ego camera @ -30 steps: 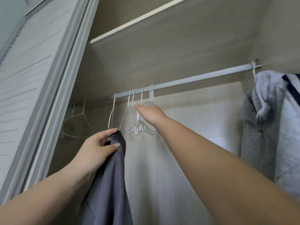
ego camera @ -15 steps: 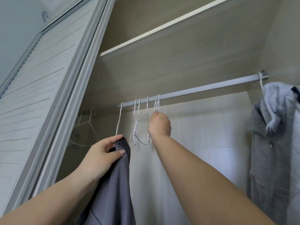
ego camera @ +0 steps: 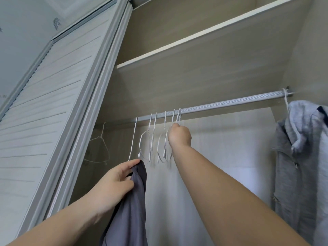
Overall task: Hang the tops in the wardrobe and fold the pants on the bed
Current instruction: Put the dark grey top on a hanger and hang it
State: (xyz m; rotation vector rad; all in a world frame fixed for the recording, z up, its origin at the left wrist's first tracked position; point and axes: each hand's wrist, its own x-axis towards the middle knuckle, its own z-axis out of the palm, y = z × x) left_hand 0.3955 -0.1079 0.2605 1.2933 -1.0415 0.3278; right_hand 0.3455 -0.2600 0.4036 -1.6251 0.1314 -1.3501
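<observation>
Right hand (ego camera: 179, 135) pinches a thin white wire hanger (ego camera: 178, 118) on the silver wardrobe rail (ego camera: 230, 103); left hand (ego camera: 115, 181) grips the dark grey top (ego camera: 131, 210) below. Next, probably: unhook it, thread the top.

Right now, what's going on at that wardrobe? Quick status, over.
Left hand grips dark grey top, not yet hung. Right hand up at the rail, fingers closed on a white wire hanger. Grey hoodie hangs far right; nothing blocking.

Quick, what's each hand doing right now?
Left hand: holding the dark grey top, fingers pinching its upper edge.
Right hand: closed around the neck of a white wire hanger on the rail.
</observation>
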